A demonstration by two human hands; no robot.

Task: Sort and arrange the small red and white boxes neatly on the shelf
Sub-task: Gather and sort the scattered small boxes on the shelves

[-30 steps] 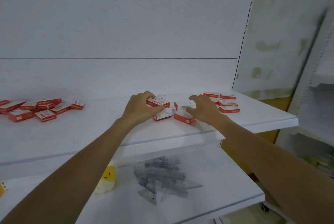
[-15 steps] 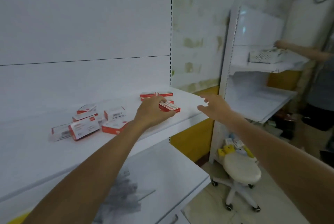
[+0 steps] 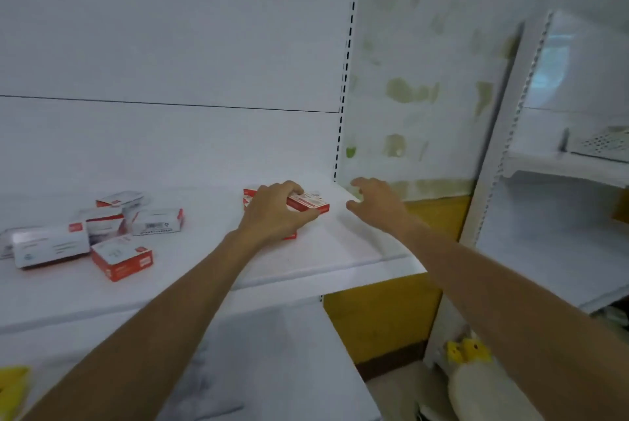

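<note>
- Left hand [image 3: 275,214]: palm down over the right part of the shelf, with fingers and thumb curled round one box and gripping it by its long edges.
- Held box [image 3: 309,203]: small, flat, rectangular carton with red sides and a white top; the print is too blurred to read. Its right end sticks out past the fingers. I cannot tell whether it touches the shelf.
- Stacked boxes [image 3: 250,197]: same kind, mostly hidden beneath the left hand; red edges show behind the knuckles and below the wrist.
- Right hand [image 3: 376,199]: holds nothing, its fingers loosely spread and slightly bent. It is over the shelf's far right corner, near the held box but apart from it.
- Shelf [image 3: 340,250]: smooth white matte board with a rounded front lip.
- Loose boxes [image 3: 122,259]: about five, well to the left, scattered at differing angles; one shows a barcode.
- Back panel [image 3: 170,46]: flat and white, with one thin horizontal seam.
- Slotted upright [image 3: 347,80]: white post with a column of dark slots, at the shelf's right end.
- Lower shelf [image 3: 272,352]: white, directly below.
- Wall [image 3: 425,97]: pale with green patches and a yellow band beneath.
- Neighbouring shelf unit [image 3: 561,233]: white, to the right, with a perforated tray [image 3: 606,143] on its upper level.
</note>
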